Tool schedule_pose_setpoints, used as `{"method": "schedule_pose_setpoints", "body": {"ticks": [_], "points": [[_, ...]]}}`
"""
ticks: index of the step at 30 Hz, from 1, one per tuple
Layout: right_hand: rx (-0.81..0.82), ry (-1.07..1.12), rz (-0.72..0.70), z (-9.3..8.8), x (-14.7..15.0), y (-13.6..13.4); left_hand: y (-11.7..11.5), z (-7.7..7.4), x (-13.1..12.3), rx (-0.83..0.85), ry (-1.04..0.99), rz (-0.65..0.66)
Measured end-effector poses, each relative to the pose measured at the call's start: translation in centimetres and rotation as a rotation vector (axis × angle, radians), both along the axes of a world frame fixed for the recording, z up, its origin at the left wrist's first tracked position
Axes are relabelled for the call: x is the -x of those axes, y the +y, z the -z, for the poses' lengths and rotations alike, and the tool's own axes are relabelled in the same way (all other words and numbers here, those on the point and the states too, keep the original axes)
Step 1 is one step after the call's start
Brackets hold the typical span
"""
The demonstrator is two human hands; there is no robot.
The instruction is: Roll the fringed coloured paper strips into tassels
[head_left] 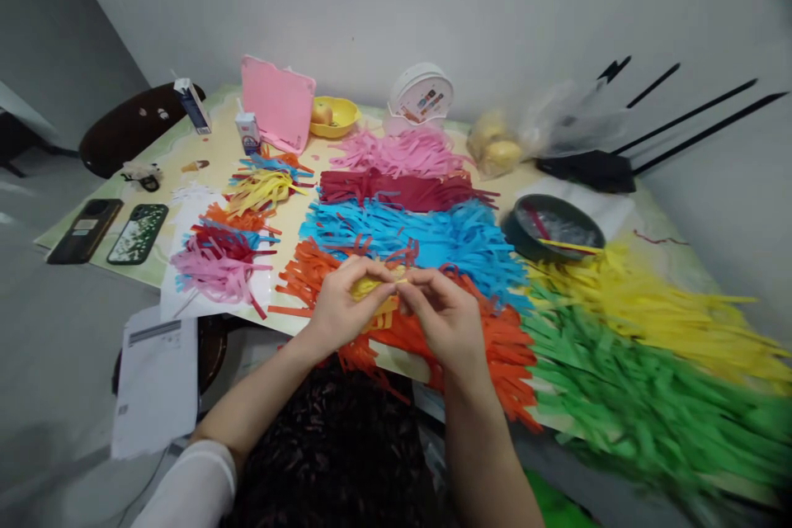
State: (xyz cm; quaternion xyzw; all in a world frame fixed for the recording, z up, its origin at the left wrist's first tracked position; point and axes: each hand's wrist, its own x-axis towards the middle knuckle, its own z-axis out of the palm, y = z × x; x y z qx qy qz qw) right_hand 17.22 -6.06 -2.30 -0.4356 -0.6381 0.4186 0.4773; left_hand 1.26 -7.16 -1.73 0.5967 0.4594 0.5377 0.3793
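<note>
My left hand point(342, 301) and my right hand point(446, 318) meet over the near edge of the table, above a heap of orange paper strips point(495, 338). Both are closed in a pinch on a yellow paper strip point(371, 287), which is curled between the left fingers and runs across to the right fingertips. Blue strips point(426, 235) lie just beyond the hands, with dark red strips point(402, 188) and pink strips point(402, 153) farther back.
Yellow strips point(668, 305) and green strips point(649, 396) cover the right side. A dark bowl point(553, 227) sits right of the blue heap. Mixed strips point(228, 252) lie on white paper at left, beside two phones point(137, 233). Yellow bowl point(334, 117), pink board point(278, 103).
</note>
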Motion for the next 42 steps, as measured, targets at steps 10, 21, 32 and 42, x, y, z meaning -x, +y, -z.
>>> {"method": "schedule_pose_setpoints", "body": {"ticks": [10,21,32,42], "points": [[0.066,0.077,0.005,-0.9,-0.4,0.4,-0.5,0.4,-0.4,0.114,-0.109,0.014],[-0.074,-0.036,0.133,-2.5,-0.8,-0.5,-0.3,0.0,0.2,0.010,0.065,-0.020],[-0.158,-0.066,0.095,-0.3,2.1,-3.2,-5.0,0.4,8.8,0.022,0.244,-0.371],[-0.182,-0.078,0.048,0.6,3.0,-3.7,-5.1,4.4,16.1,0.091,1.007,-0.768]]}}
